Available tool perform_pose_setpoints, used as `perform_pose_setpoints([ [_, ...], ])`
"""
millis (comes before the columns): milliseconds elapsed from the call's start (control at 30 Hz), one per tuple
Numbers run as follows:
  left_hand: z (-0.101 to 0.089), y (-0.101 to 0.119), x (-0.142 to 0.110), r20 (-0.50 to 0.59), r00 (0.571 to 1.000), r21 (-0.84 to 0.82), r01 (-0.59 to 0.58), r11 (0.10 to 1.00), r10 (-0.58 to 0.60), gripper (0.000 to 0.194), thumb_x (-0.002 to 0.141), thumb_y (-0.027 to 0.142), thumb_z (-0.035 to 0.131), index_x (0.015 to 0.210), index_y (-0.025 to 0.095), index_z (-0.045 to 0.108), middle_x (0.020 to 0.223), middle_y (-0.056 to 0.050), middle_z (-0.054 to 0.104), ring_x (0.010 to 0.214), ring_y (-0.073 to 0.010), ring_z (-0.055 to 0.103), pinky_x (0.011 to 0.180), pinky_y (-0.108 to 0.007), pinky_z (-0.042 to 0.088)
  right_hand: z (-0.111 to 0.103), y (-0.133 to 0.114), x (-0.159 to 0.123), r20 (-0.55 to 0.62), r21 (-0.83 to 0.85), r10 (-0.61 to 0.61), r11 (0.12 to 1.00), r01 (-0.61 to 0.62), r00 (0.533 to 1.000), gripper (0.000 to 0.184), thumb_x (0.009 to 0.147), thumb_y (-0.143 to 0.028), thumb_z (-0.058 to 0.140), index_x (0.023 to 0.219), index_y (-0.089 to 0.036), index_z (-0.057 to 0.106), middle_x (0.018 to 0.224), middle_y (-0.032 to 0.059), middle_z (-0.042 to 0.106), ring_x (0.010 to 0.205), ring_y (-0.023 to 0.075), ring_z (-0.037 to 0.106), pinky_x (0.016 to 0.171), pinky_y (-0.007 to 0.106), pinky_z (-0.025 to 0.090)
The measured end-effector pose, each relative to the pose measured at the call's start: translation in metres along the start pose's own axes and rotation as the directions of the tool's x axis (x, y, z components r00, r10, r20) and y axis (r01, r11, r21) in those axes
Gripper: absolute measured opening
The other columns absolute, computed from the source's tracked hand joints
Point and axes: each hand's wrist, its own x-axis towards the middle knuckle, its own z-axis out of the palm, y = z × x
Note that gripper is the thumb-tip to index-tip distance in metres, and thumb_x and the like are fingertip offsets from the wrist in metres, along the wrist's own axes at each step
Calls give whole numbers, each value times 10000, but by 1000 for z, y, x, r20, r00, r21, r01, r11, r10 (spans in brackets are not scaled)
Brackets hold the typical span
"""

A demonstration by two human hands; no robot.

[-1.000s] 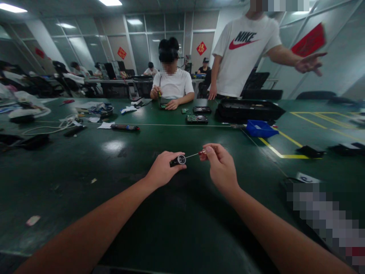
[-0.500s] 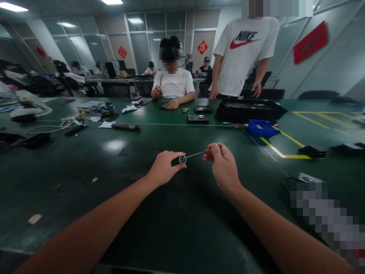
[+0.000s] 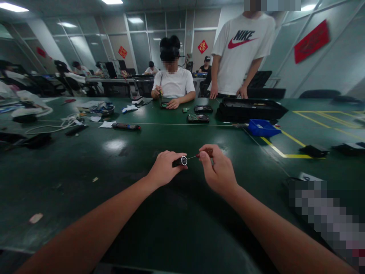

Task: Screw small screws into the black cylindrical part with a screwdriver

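Note:
Between the thumb and fingers of my left hand (image 3: 161,169) is a small black cylinder (image 3: 177,162) with a silver ring around its end face. That end points toward my right hand (image 3: 219,171), which grips a thin screwdriver (image 3: 192,156) with a reddish handle. The metal shaft runs left to the cylinder's ringed end, and its tip appears to reach the face. I cannot tell whether it sits in a screw. Both hands are above the green table (image 3: 159,224).
Ahead lie a pen-like tool (image 3: 126,126), circuit-board devices (image 3: 198,118), a long black tray (image 3: 252,109) and a blue bin (image 3: 262,128). A co-worker (image 3: 173,83) sits opposite, handling a board; another person (image 3: 242,57) stands beside. A blurred-out object (image 3: 327,217) is at right.
My right hand has moved slightly left, closer to the cylinder, and its grip has shifted so the reddish handle shows. My left hand has barely moved. The standing person has shifted left.

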Motion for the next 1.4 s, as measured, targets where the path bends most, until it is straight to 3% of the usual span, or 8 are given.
perform_pose_setpoints([
  [133, 2, -1, 0, 33, 999, 34, -24, 999, 23, 410, 855, 408, 715, 1250, 318, 653, 1062, -8, 717, 979, -237, 594, 893, -400, 407, -2, -2, 1, 72, -61, -56, 996, 61, 996, 118, 977, -285, 481, 1028, -189, 527, 853, 57, 674, 756, 186, 658, 686, 309, 479],
  [600, 3, -2, 1, 29, 1000, 66, -11, 998, 9, 385, 871, 396, 697, 1243, 311, 653, 1047, -6, 714, 969, -240, 595, 881, -419, 415, -4, 6, 4, 35, -138, 6, 990, -1, 999, 135, 988, -284, 452, 1012, -173, 526, 798, 42, 635, 687, 167, 609, 639, 294, 436],
  [767, 2, -2, 2, 4, 1000, 20, 25, 1000, -25, 395, 859, 370, 716, 1239, 282, 658, 1047, -18, 723, 968, -235, 613, 896, -415, 440, -7, 7, 7, -17, -175, 38, 984, -41, 999, 168, 993, -318, 452, 1003, -176, 541, 778, 29, 622, 666, 162, 591, 628, 297, 422],
  [1000, -1, -1, 0, -106, 989, -134, 93, 987, -107, 390, 862, 328, 714, 1240, 251, 653, 1218, -39, 702, 1114, -236, 621, 983, -406, 460, -12, 13, 12, -125, -248, -46, 969, 13, 991, 169, 990, -298, 450, 926, -177, 547, 872, 70, 589, 780, 184, 560, 691, 318, 420],
  [1100, -3, 0, 0, -113, 984, -171, 118, 978, -139, 399, 858, 302, 718, 1248, 249, 651, 1234, -42, 696, 1145, -233, 616, 1016, -410, 453, -13, 17, 13, -38, -222, -12, 975, 3, 999, 160, 988, -242, 409, 1026, -161, 542, 863, 68, 597, 731, 172, 553, 649, 304, 412],
  [1233, -2, 0, 0, -101, 981, -205, 144, 968, -167, 423, 868, 290, 701, 1284, 261, 632, 1292, -45, 669, 1202, -236, 589, 1052, -424, 436, -15, 21, 16, 178, -301, 50, 954, 6, 983, 171, 934, -200, 456, 1035, -178, 592, 800, 43, 636, 673, 163, 557, 616, 297, 388],
  [1400, 1, -3, 0, -96, 981, -237, 144, 961, -170, 499, 891, 265, 654, 1380, 270, 555, 1351, -58, 626, 1223, -242, 566, 1062, -447, 426, -12, 27, 16, 505, -417, 190, 908, 46, 842, 139, 872, -265, 580, 908, -254, 714, 761, 17, 692, 674, 186, 602, 583, 302, 382],
])
